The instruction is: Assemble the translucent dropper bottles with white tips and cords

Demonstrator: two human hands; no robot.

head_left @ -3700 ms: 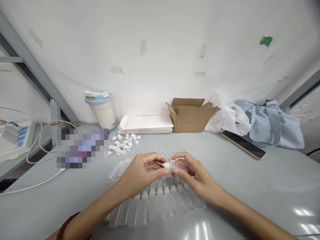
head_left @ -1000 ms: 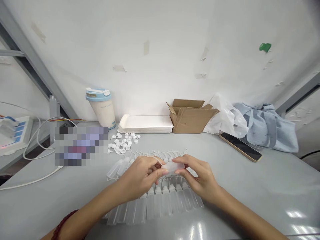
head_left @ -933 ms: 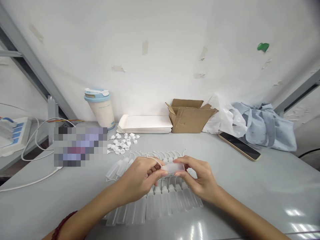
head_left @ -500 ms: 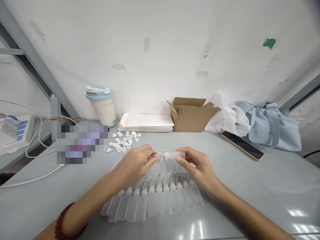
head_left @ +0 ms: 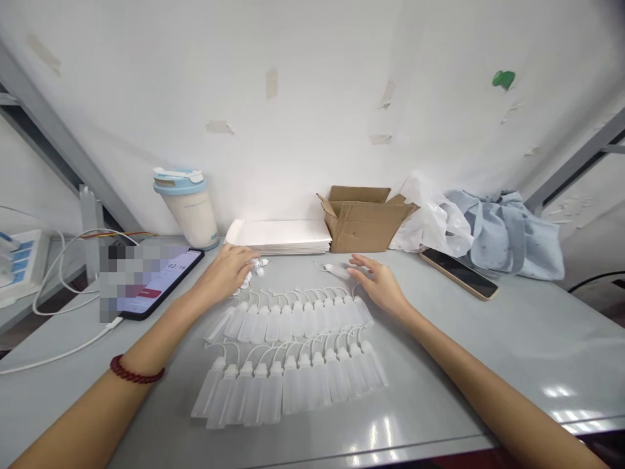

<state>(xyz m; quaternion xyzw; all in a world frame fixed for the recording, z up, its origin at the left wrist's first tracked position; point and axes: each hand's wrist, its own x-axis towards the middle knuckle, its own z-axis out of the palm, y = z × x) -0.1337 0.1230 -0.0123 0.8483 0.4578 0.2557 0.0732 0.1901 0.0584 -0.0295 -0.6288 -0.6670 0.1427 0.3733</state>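
In the head view, my left hand (head_left: 228, 271) reaches over a small pile of white caps (head_left: 245, 281), fingers stretched out; it hides most of the pile. A small translucent squeeze bottle (head_left: 338, 271) lies on the table with its thin-tubed tip pointing left. My right hand (head_left: 379, 281) is beside its bottom end, fingers apart and fingertips close to it. Closer to me, several similar bottles with curved white tubes lie side by side in a back row (head_left: 293, 319) and a front row (head_left: 297, 387).
At the back stand a lidded cup (head_left: 193, 212), a stack of white envelopes (head_left: 288, 236), an open cardboard box (head_left: 368, 225), a white plastic bag (head_left: 432, 225) and a blue cloth bag (head_left: 512, 238). One phone (head_left: 459, 273) lies right; another, cabled phone (head_left: 168, 283) lies left.
My hands have moved apart from above the back row. The left went left over the caps; the bottle held between them now lies behind the back row by my right hand.
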